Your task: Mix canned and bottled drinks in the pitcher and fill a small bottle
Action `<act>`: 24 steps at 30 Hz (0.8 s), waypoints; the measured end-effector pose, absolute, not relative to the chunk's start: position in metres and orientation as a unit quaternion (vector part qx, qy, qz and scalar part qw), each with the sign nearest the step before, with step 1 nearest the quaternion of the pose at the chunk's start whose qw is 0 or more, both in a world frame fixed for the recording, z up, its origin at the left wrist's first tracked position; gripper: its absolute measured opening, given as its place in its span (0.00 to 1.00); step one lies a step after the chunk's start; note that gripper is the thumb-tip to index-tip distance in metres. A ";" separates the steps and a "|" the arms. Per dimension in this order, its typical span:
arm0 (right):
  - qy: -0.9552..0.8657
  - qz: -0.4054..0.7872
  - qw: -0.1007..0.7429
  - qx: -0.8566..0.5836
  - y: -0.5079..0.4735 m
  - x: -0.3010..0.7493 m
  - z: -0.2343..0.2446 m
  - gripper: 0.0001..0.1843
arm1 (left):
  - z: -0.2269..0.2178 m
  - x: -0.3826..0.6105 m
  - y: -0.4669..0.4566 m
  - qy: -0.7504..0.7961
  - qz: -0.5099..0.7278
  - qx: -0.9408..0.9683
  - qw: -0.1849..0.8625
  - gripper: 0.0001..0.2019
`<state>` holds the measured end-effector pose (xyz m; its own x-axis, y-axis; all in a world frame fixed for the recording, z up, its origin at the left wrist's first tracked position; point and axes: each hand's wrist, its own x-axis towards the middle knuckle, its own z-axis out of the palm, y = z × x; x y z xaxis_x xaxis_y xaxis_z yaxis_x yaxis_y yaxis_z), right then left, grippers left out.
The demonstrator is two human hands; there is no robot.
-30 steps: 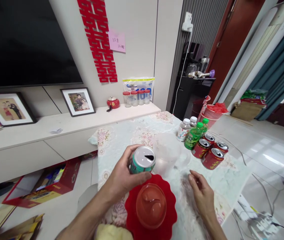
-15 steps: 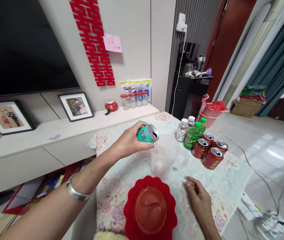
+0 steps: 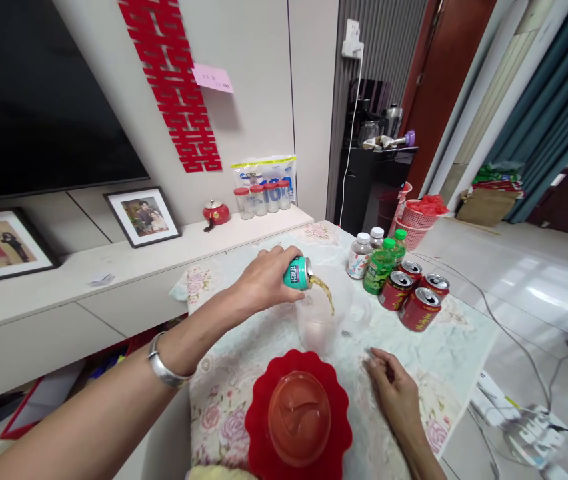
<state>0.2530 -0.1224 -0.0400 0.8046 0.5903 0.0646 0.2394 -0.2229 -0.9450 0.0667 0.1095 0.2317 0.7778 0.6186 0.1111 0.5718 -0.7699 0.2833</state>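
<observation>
My left hand (image 3: 269,280) is closed around a teal drink can (image 3: 296,274), tilted to the right. From its mouth a stream of yellowish-brown liquid (image 3: 325,291) falls into a translucent plastic pitcher (image 3: 318,330). The pitcher stands upright on the flowered tablecloth (image 3: 231,380). My right hand (image 3: 395,387) rests on the cloth to the right of the pitcher, holding nothing, its fingers loosely apart. Nearer to me, a red scalloped dish (image 3: 259,413) has a reddish round bowl or lid (image 3: 299,419) in its middle.
Several opened red cans (image 3: 421,309) stand at the table's right, beside green-capped bottles (image 3: 378,270) and white-capped bottles (image 3: 359,257). Behind the table, a white cabinet (image 3: 194,250) carries framed photos (image 3: 143,217), red-lidded jars (image 3: 259,200) and a small red pot (image 3: 215,212).
My left hand has tipped the can further, and liquid now pours from it into the pitcher. My right hand stays in about the same place. The view has shifted slightly.
</observation>
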 end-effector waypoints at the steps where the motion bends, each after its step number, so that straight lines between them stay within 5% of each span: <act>1: -0.271 0.157 0.562 -0.766 -0.122 0.253 -0.040 0.31 | 0.232 0.067 0.109 0.320 0.089 0.937 0.109 0.28; 24: -0.270 0.155 0.568 -0.762 -0.122 0.253 -0.043 0.31 | 0.251 0.081 0.094 0.304 -0.032 0.952 -0.029 0.26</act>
<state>0.2526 -0.1215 -0.0429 0.8058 0.5881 0.0701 0.2349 -0.2087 -0.9493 0.0810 0.0945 0.2506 0.8131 0.5805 -0.0432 0.5768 -0.8135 -0.0746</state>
